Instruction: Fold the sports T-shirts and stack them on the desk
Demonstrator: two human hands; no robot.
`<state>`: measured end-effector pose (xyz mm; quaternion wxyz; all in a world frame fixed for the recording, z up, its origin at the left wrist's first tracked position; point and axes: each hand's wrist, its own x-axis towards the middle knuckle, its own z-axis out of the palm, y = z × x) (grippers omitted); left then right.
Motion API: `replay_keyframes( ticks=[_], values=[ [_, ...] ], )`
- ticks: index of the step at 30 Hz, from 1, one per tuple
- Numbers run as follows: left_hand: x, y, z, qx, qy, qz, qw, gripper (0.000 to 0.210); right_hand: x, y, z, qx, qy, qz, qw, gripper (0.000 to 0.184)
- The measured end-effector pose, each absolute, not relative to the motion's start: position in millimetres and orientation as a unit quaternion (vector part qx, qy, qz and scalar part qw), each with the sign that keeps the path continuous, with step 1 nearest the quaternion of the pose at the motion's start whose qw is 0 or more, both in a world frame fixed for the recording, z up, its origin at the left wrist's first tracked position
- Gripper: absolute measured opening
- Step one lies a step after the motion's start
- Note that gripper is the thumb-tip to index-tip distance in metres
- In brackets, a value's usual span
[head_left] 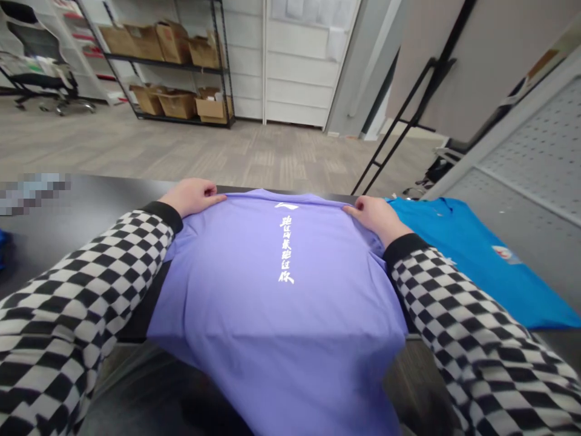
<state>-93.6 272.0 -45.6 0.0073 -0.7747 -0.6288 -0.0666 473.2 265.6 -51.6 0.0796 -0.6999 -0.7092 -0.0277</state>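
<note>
A purple T-shirt is spread over the dark table, its lower part hanging over the near edge. White lettering runs down its middle. At the shirt's far left shoulder my left hand pinches the cloth between thumb and fingers. My right hand grips the far right shoulder in the same way. Between both hands the collar edge lies along the far side of the table. The sleeves are bunched beneath my wrists and partly hidden.
To the right lies a flat blue T-shirt beside a grey perforated panel. A blurred-out item rests at the left of the black table. Beyond stand a shelf of cardboard boxes, a chair and a black-framed stand.
</note>
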Motion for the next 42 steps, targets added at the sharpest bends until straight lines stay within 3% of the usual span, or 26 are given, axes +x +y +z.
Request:
replay_keyframes(
  ticks=[4,10,14,18,22,26,30,36,42],
  values=[
    [-83.2,265.9,-31.0,-0.773,-0.632,-0.040,0.048,0.075,479.2,269.3,-38.6,-0.682,-0.725,0.005,0.099,0.045],
    [-33.0,184.8,-21.6,-0.794,-0.604,-0.074,-0.004,0.087,474.5,204.8,-10.7,-0.595,-0.765,-0.023,0.247,0.046],
    [-25.6,97.4,-36.0,-0.815,-0.575,-0.064,-0.023,0.097,471.4,133.7,-26.4,-0.522,-0.810,-0.024,0.266,0.043],
    [-67.3,27.4,-50.5,-0.774,-0.626,-0.092,0.009,0.088,489.1,64.4,-49.4,-0.541,-0.793,-0.006,0.278,0.037],
    [-111.9,-3.1,-62.9,-0.729,-0.670,-0.140,-0.012,0.077,509.9,23.6,-56.2,-0.621,-0.749,0.014,0.232,0.046],
    [-132.4,3.0,-72.4,-0.716,-0.693,-0.081,-0.020,0.080,522.5,32.0,-54.0,-0.623,-0.754,0.001,0.210,0.052],
    [-152.4,25.8,-75.0,-0.704,-0.710,-0.017,0.009,0.078,526.0,66.7,-47.0,-0.600,-0.785,-0.009,0.154,0.048],
    [-191.5,53.2,-73.6,-0.710,-0.704,-0.020,0.013,0.073,511.1,108.2,-27.0,-0.664,-0.746,-0.015,0.043,0.028],
    [-180.8,47.9,-43.1,-0.687,-0.725,-0.034,0.027,0.059,509.7,156.4,-14.8,-0.702,-0.708,0.012,0.080,0.026]
  ],
)
